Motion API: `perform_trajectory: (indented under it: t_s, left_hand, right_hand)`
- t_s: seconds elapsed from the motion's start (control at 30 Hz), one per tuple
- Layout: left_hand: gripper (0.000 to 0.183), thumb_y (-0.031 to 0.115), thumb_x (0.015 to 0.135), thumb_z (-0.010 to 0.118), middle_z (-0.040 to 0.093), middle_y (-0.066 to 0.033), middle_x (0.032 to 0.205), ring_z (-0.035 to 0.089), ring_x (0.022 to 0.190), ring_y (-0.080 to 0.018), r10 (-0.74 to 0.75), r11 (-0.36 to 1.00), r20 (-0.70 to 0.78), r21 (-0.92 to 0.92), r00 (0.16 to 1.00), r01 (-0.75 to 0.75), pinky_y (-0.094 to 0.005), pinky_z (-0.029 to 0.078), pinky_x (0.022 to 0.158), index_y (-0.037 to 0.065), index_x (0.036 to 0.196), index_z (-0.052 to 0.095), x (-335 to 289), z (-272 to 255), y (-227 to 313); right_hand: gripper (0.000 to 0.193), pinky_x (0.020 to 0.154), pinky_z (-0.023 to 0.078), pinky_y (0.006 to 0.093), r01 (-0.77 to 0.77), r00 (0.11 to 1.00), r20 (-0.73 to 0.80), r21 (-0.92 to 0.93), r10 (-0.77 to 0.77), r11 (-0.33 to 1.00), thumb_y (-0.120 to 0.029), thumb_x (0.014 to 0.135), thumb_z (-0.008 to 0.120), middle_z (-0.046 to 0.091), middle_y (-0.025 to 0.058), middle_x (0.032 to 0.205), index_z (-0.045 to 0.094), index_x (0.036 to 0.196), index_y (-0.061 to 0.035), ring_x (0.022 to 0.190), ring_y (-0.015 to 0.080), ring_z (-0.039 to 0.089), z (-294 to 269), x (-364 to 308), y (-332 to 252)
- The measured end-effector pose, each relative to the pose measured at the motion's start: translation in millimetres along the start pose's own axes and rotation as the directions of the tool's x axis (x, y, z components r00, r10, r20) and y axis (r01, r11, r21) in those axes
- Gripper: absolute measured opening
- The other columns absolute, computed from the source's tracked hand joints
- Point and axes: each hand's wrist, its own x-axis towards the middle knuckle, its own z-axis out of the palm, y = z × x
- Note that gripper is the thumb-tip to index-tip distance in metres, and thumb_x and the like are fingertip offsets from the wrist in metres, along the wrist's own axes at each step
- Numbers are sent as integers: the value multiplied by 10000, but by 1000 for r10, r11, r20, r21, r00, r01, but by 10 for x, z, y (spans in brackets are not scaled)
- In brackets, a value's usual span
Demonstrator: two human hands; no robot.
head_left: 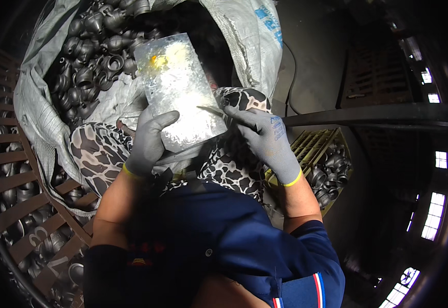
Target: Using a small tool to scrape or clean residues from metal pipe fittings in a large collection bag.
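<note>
My left hand (149, 141), in a grey glove with a yellow cuff, grips the lower left edge of a silvery rectangular plate (180, 82). Its thumb lies on the plate's bright, scuffed face, which has a yellow-orange smear near the top. The fingers behind are hidden. My right hand (267, 138), gloved alike, is closed around a thin, dark, pointed tool (209, 109). The tool's tip lies over the plate's lower right part; whether it touches cannot be made out. Beyond the plate stands a large pale woven sack (41, 102) holding many dark metal fittings (100, 51).
At the left, a rusty slatted metal crate (16, 182) contains more fittings. A yellowish slatted basket (311, 143) with dark fittings stands right of my right forearm. A dark bar (368, 114) extends to the right. My patterned trouser legs (98, 151) are below the plate.
</note>
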Motion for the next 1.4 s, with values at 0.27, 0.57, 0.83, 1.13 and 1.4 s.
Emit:
perform_trajectory:
  t_s: [0.27, 0.57, 0.83, 1.13, 1.4]
  left_hand:
    - [509, -34, 853, 461, 551, -204, 1265, 587, 1137, -282, 6, 997, 53, -78, 999, -1, -394, 482, 984, -63, 1357, 397, -66, 52, -17]
    - [506, -46, 873, 448, 538, -215, 1274, 591, 1131, -300, -22, 996, 28, -85, 999, 24, -415, 509, 960, -45, 1374, 372, -127, 116, 22]
    - [515, -52, 868, 455, 529, -214, 1287, 584, 1144, -306, -6, 992, 46, -123, 999, 11, -428, 499, 979, -41, 1375, 370, -116, 107, 5]
    - [523, -42, 862, 458, 526, -210, 1294, 561, 1178, -310, -75, 976, 61, -202, 995, 86, -444, 462, 1022, -51, 1376, 367, -75, 76, 12]
    - [505, 37, 876, 438, 552, -197, 1277, 570, 1169, -285, 52, 999, 87, 2, 995, -53, -379, 460, 1011, -97, 1359, 373, -36, 25, 10]
  right_hand:
    - [421, 668, 481, 364, 76, 997, 39, -260, -69, 962, -78, 789, 651, 578, 97, 781, 661, 1186, -220, 763, 284, 597, 119, 156, -115]
    - [398, 664, 483, 362, 137, 988, 115, -311, -106, 940, -82, 793, 642, 573, 89, 794, 677, 1160, -232, 755, 279, 597, 18, 143, -206]
    - [398, 673, 483, 357, 125, 991, 92, -299, -102, 946, -49, 790, 628, 587, 103, 797, 683, 1149, -213, 745, 291, 611, 16, 155, -144]
    - [444, 695, 502, 387, 94, 993, 95, -268, -71, 959, -30, 781, 623, 599, 109, 808, 662, 1184, -213, 764, 311, 613, 25, 165, -30]
    - [438, 829, 481, 270, -181, 984, 87, 488, 158, 854, -40, 836, 611, 679, 76, 1111, 590, 1274, -39, 939, 117, 626, -105, 74, 125]
